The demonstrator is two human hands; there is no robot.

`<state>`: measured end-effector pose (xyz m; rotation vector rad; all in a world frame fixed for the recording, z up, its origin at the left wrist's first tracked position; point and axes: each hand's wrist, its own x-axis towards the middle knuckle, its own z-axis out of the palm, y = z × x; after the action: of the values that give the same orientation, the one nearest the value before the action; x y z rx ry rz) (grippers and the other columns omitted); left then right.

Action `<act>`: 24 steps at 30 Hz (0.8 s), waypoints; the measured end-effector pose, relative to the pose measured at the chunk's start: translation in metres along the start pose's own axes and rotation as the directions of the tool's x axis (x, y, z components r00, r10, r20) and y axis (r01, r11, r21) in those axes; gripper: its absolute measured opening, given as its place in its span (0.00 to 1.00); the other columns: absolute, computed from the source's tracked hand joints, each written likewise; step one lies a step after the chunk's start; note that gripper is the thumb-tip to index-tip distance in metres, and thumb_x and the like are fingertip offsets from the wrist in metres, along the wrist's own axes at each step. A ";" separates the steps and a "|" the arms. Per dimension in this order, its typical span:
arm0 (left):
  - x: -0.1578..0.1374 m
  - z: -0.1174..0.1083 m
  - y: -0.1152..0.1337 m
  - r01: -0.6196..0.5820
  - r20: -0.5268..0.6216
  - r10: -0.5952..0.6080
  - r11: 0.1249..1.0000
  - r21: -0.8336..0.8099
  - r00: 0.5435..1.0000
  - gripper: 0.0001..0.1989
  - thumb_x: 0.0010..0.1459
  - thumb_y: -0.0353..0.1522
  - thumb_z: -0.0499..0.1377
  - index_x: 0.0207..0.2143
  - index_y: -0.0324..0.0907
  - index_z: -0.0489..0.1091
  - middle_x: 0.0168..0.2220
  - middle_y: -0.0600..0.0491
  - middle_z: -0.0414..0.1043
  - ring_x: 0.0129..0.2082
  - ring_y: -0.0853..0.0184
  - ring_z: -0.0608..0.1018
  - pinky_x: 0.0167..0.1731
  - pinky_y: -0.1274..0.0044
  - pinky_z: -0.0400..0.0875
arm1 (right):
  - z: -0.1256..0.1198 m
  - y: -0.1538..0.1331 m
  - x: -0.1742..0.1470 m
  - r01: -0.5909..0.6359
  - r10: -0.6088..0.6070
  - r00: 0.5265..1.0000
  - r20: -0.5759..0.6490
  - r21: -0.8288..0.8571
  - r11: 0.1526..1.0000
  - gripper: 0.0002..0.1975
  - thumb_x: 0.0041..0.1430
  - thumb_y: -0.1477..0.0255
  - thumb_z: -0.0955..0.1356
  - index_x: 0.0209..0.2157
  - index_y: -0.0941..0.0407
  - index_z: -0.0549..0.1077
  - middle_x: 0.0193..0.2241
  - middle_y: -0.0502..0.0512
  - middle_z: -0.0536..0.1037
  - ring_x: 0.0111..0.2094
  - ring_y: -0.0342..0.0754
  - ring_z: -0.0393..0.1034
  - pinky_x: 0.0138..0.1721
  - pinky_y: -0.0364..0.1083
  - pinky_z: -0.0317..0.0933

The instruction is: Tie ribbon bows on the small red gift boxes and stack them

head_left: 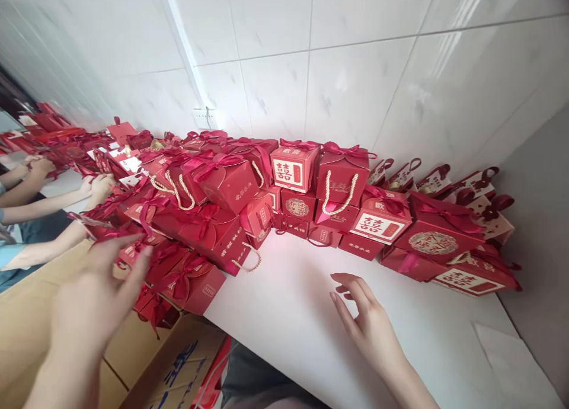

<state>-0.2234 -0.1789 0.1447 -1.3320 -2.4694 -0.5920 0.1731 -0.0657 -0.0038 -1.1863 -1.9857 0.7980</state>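
My left hand [100,284] reaches over the left pile, thumb and fingers apart and a little blurred, with nothing seen in it. Just past its fingertips lie red gift boxes tied with ribbon bows, among them a box with its lid flaps folded shut [195,281]. Above the white tabletop [275,278] hovers my right hand [367,317], fingers loosely curved and apart, holding nothing. Beyond it, stacked red boxes line the wall; one has a gold rope handle [342,175], another a white double-happiness label [382,216].
An open cardboard carton [173,361] with blue writing stands below the table's front left edge. Along the left side, co-workers' hands [100,187] work among more red packaging. A tiled wall [355,71] closes off the back, and a grey panel [537,231] stands at the right.
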 end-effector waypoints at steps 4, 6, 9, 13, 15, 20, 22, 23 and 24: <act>-0.037 0.037 0.091 -0.380 0.003 0.411 0.847 -0.371 0.912 0.13 0.60 0.40 0.56 0.47 0.51 0.70 0.47 0.54 0.75 0.48 0.59 0.76 0.51 0.69 0.70 | 0.002 -0.005 0.001 0.066 -0.066 0.998 0.007 0.023 0.998 0.14 0.68 0.66 0.60 0.53 0.50 0.64 0.50 0.59 0.70 0.46 0.53 0.72 0.44 0.52 0.72; -0.039 0.072 0.125 -0.333 0.191 0.529 0.734 -0.591 0.827 0.12 0.62 0.38 0.55 0.46 0.49 0.71 0.45 0.53 0.77 0.44 0.63 0.78 0.47 0.74 0.73 | 0.004 -0.008 0.003 0.111 -0.111 0.994 0.016 0.010 0.994 0.14 0.67 0.68 0.61 0.53 0.50 0.64 0.50 0.59 0.70 0.49 0.53 0.70 0.49 0.54 0.69; -0.029 0.130 0.172 -0.299 0.391 0.714 0.634 -0.713 0.580 0.11 0.61 0.37 0.56 0.43 0.47 0.75 0.42 0.51 0.79 0.41 0.62 0.79 0.42 0.75 0.73 | -0.002 -0.015 0.006 0.186 -0.184 0.982 0.032 -0.057 0.981 0.17 0.66 0.70 0.62 0.55 0.50 0.64 0.53 0.60 0.69 0.55 0.56 0.66 0.54 0.56 0.66; -0.017 0.199 0.219 -0.194 0.357 0.817 0.481 -0.855 0.453 0.10 0.57 0.35 0.59 0.39 0.43 0.77 0.36 0.50 0.79 0.36 0.62 0.79 0.40 0.74 0.72 | -0.030 -0.018 0.017 0.277 -0.270 0.961 0.060 -0.184 0.943 0.19 0.65 0.70 0.63 0.57 0.50 0.63 0.57 0.61 0.66 0.58 0.57 0.63 0.56 0.59 0.64; -0.015 0.226 0.231 -0.174 0.343 0.829 0.454 -0.874 0.442 0.09 0.57 0.34 0.59 0.38 0.42 0.77 0.35 0.50 0.79 0.35 0.62 0.79 0.38 0.74 0.72 | -0.050 -0.014 0.028 0.307 -0.312 0.950 0.017 -0.248 0.919 0.19 0.65 0.69 0.64 0.57 0.51 0.64 0.57 0.62 0.66 0.58 0.58 0.63 0.57 0.60 0.62; -0.014 0.267 0.233 -0.153 0.318 0.791 0.453 -0.878 0.523 0.10 0.59 0.34 0.57 0.38 0.40 0.75 0.39 0.47 0.79 0.38 0.62 0.79 0.39 0.73 0.72 | -0.089 -0.013 0.076 0.275 -0.360 0.899 -0.250 -0.316 0.908 0.19 0.65 0.64 0.64 0.56 0.52 0.64 0.57 0.62 0.66 0.60 0.59 0.61 0.60 0.60 0.59; -0.014 0.271 0.229 -0.155 0.307 0.787 0.449 -0.880 0.535 0.10 0.59 0.35 0.57 0.38 0.40 0.75 0.39 0.48 0.78 0.39 0.63 0.78 0.39 0.74 0.72 | -0.096 -0.019 0.100 0.318 -0.398 0.855 -0.332 -0.272 0.908 0.20 0.65 0.62 0.65 0.56 0.52 0.64 0.58 0.61 0.66 0.62 0.57 0.59 0.61 0.59 0.57; -0.014 0.272 0.227 -0.159 0.301 0.789 0.444 -0.882 0.535 0.10 0.59 0.35 0.57 0.37 0.40 0.75 0.38 0.48 0.78 0.39 0.63 0.78 0.39 0.74 0.72 | -0.098 -0.023 0.113 0.344 -0.415 0.834 -0.363 -0.247 0.906 0.23 0.64 0.60 0.65 0.58 0.52 0.62 0.58 0.61 0.66 0.62 0.57 0.59 0.61 0.58 0.58; -0.015 0.272 0.225 -0.164 0.294 0.793 0.438 -0.884 0.533 0.09 0.59 0.35 0.57 0.37 0.40 0.75 0.38 0.48 0.77 0.39 0.64 0.78 0.39 0.74 0.72 | -0.100 -0.026 0.126 0.357 -0.420 0.822 -0.385 -0.226 0.906 0.27 0.63 0.59 0.66 0.60 0.53 0.60 0.59 0.62 0.64 0.62 0.57 0.58 0.61 0.57 0.58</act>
<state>-0.0380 0.0503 -0.0501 -3.0752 -1.9225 -1.2619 0.1956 0.0532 0.1047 -0.8861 -1.8401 0.1634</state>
